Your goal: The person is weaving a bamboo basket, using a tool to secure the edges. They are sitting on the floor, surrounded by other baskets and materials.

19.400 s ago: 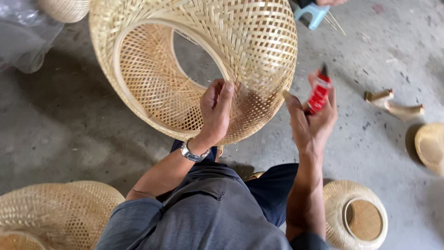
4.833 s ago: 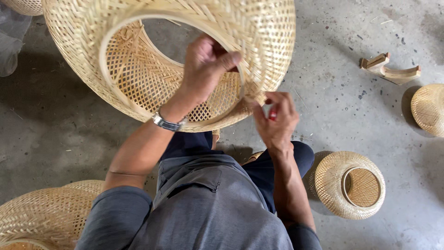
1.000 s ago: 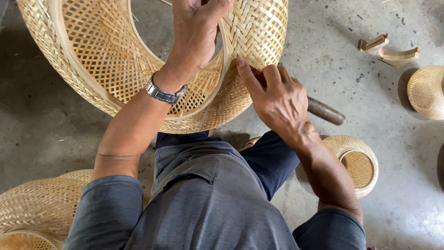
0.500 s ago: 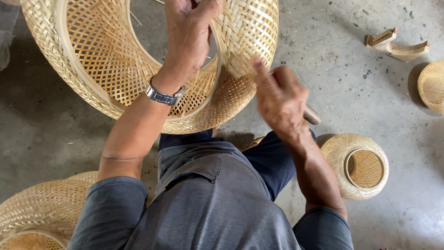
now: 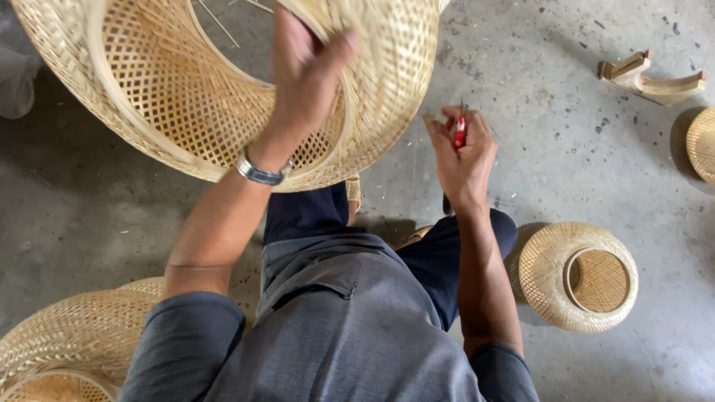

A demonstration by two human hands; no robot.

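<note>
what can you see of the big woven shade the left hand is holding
The big woven shade is pale bamboo, round and hollow, lattice-woven inside with a smooth hoop rim. It lies tilted, opening toward the camera, its top cropped by the frame. The left hand grips its rim; the right hand, holding a red-handled tool, is beside it, apart.

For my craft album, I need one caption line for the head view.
Left hand grips a large woven basket's rim; right hand holds a red-handled tool beside it.

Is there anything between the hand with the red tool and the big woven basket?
Nothing visible. The right hand, holding a red-handled tool, sits just beside the big woven basket, with only bare concrete floor showing in the gap. The left hand already grips the basket's rim.
</note>
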